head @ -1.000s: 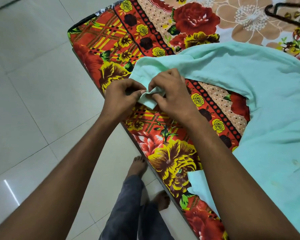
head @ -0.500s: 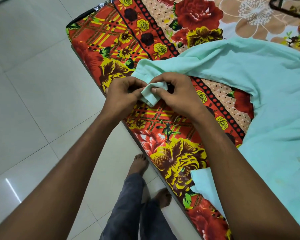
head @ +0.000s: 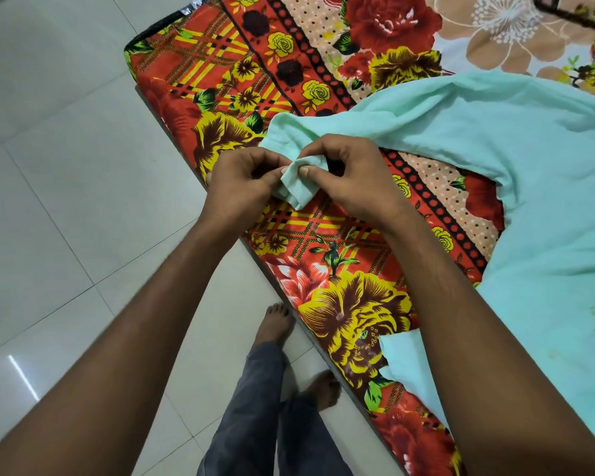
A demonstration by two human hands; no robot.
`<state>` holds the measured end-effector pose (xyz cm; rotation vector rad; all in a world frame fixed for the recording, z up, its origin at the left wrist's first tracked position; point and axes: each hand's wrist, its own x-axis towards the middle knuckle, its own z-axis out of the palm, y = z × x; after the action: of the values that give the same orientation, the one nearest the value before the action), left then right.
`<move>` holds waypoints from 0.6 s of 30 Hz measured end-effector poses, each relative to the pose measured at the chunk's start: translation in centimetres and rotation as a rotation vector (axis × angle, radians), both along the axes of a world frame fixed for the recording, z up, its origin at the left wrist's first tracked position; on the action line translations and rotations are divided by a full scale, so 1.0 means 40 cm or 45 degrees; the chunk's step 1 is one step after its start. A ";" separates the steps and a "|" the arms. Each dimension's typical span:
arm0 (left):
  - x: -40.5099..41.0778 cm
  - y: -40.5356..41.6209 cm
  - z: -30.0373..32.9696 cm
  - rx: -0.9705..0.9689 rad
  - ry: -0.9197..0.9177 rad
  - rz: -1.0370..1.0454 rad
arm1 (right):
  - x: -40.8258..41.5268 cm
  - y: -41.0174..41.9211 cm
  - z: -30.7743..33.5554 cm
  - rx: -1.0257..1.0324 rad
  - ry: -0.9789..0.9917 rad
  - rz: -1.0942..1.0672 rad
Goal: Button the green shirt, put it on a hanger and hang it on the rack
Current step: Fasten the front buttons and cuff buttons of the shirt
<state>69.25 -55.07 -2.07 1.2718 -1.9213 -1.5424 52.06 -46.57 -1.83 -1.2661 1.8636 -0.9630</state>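
Green shirt (head: 495,159) spread across the bed (head: 340,304) near its left edge; left hand (head: 241,180) and right hand (head: 351,180) each pinched its bunched cuff, a light, limp fabric probably best gripped close beside the button.

Bed (head: 193,77) with red/yellow floral sheet (head: 344,304), standing on white tiled floor (head: 55,201). Green shirt (head: 547,201) spread flat on the sheet, right of the right hand (head: 354,176). Dark hanger (head: 571,15) lies on the bed well beyond that hand, partly cut off.
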 end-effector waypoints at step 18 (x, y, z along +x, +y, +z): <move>-0.019 0.043 -0.035 -0.123 0.041 0.116 | 0.154 0.065 -0.016 -0.238 0.181 -0.772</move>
<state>68.50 -53.33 -3.47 1.2676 -1.8672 -1.3997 58.24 -43.98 -2.48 -0.8918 2.3800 -1.4147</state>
